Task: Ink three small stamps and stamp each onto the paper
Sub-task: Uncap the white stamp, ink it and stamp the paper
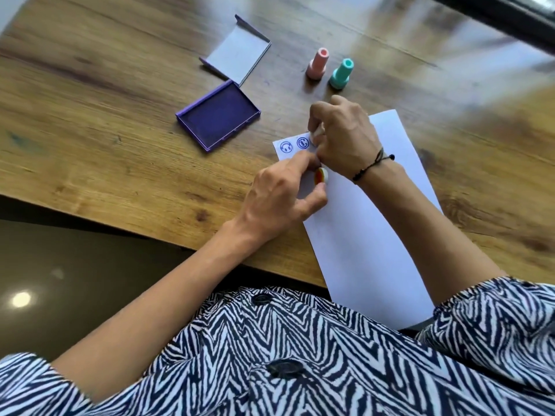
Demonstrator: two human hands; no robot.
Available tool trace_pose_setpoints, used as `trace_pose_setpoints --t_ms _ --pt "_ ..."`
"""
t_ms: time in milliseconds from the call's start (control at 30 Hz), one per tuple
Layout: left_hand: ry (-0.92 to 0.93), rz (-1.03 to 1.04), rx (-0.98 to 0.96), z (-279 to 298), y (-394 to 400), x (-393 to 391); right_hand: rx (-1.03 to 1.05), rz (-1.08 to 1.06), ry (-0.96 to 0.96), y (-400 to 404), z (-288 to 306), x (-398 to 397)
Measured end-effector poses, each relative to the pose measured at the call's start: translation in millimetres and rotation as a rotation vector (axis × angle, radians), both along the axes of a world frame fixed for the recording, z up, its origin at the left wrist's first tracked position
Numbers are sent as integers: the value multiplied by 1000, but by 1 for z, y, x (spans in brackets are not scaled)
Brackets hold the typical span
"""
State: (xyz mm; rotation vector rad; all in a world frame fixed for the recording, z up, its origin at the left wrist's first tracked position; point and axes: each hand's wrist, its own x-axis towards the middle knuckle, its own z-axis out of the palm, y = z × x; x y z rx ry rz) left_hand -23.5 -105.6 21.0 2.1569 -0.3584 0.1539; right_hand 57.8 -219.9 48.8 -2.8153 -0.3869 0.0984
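A white sheet of paper (pixel 369 235) lies on the wooden table (pixel 105 130), with two blue round prints (pixel 294 144) near its far left corner. My right hand (pixel 345 136) is closed around a pale stamp (pixel 316 134), mostly hidden, held at the paper beside the second print. My left hand (pixel 282 199) pinches a small round white cap with a red and yellow face (pixel 320 176) just over the paper. A pink stamp (pixel 316 63) and a teal stamp (pixel 341 74) stand upright beyond the paper. The open purple ink pad (pixel 218 118) sits to the left.
The ink pad's lid (pixel 237 57) lies open side up behind the pad. The table's near edge (pixel 150 226) runs diagonally in front of me, with dark floor below. A dark window frame (pixel 495 16) crosses the far right corner.
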Motion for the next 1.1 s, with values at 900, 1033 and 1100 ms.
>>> trace_pose_setpoints --t_ms 900,1033,1100 --pt "-25 43 21 4 -4 -4 207 -128 -219 -21 49 -14" --pt "-19 38 16 4 -5 -5 394 -249 -199 -39 63 -36" --pt "-4 36 4 3 -5 -5 463 -293 -108 -42 55 -48"
